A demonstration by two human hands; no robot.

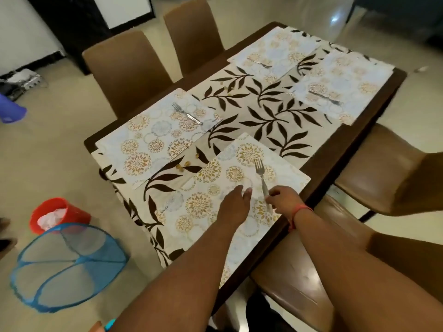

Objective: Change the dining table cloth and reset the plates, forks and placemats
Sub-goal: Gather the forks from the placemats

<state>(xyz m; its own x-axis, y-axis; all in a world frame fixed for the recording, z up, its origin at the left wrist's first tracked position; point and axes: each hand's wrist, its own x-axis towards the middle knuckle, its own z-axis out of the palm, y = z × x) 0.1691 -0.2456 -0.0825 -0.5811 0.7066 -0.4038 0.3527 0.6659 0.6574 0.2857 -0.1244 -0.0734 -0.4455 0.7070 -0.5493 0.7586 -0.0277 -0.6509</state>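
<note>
A cream table cloth [259, 109] with dark leaf print covers the dark wooden table [374, 116]. Several floral placemats lie on it. On the nearest placemat [211, 178] lies a fork [260, 173]; my right hand [282, 197] pinches its handle. My left hand [236, 204] rests flat on the same mat, fingers apart, holding nothing. The left placemat [153, 137] bears a second fork [187, 113]. Two far placemats [275, 51] [340, 85] each carry a fork. Small crumbs [183, 165] dot the cloth. No plates are in view.
Brown chairs stand along the far side [127, 70] [194, 32] and the near right side [388, 173] [299, 267]. On the floor to the left sit a red bucket [60, 214], a blue mesh cover [67, 267] and a purple object [12, 111].
</note>
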